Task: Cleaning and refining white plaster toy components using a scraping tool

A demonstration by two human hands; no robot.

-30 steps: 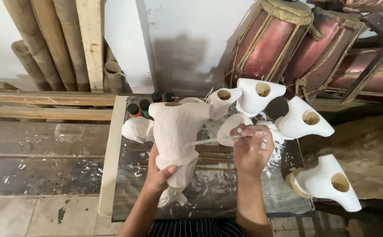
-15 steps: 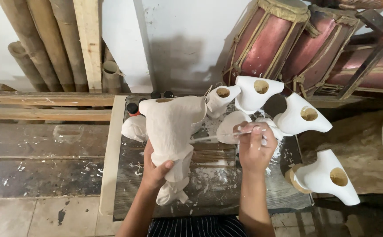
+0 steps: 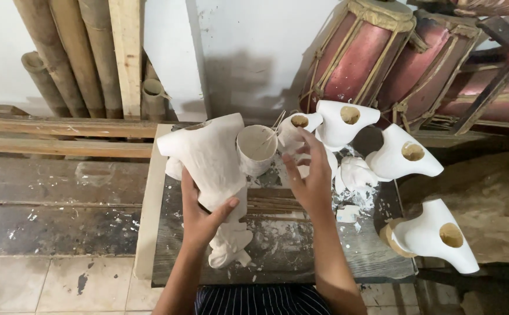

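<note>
Drums (image 3: 377, 58): two red ones lean against the wall, behind the table.
Table (image 3: 301, 256): dark wood, splashed with white, a pale plank along its left edge.
White figure (image 3: 211, 157): a hollow moulded shape (its top open), held tilted above the table's left part.
White casts (image 3: 403, 154): four similar pieces, each with a round hole, stand right of the cup and down the table's right side.
Left hand (image 3: 199, 219): wrapped around the figure's narrow lower part, thumb across the front.
Right hand (image 3: 310, 175): fingers spread and empty, hovering just right of the cup.
Cup (image 3: 256, 149): white, beside the figure, a thin stick in it.
</note>
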